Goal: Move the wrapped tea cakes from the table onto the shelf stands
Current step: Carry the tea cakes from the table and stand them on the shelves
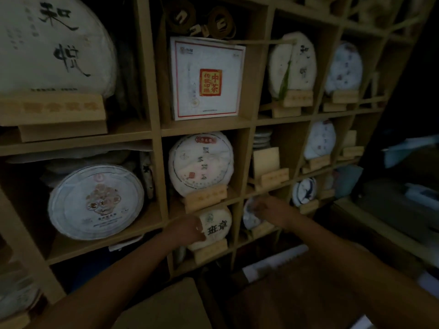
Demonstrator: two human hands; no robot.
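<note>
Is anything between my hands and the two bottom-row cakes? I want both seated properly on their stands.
Nothing visible. The left hand already touches the black-lettered cake on its stand; the right hand is on the neighbouring cake.

Both arms reach into a wooden cubby shelf (156, 136). The left hand (187, 230) holds the left edge of a white wrapped tea cake (217, 227) standing upright on its wooden stand (210, 254). In the next compartment the right hand (273, 213) touches a blue-patterned tea cake (249, 218), though the dim blur hides its grip.
</note>
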